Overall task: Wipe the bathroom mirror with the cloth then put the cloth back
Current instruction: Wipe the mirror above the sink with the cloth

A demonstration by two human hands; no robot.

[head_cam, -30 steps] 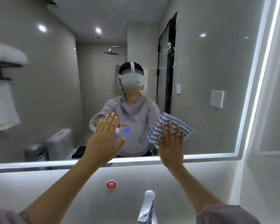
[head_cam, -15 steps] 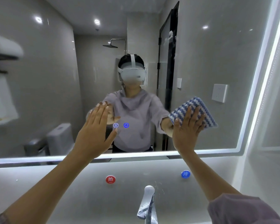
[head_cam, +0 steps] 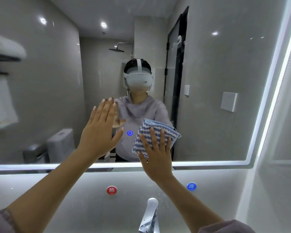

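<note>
The large lit-edged bathroom mirror fills the upper view. A blue-and-white striped cloth lies flat against the glass low in the middle, near the bottom edge. My right hand presses on it with straight, spread fingers. My left hand is flat against the glass to the left of the cloth, fingers straight and together. A blue touch button glows on the mirror between the two hands.
A chrome tap rises at the bottom centre below the mirror. Red and blue round labels sit on the wall above it. The side wall closes in on the right. A white towel shows reflected at far left.
My right hand has slid the cloth down and to the left across the glass, from the right side back to the middle. My left hand stays pressed on the mirror.
</note>
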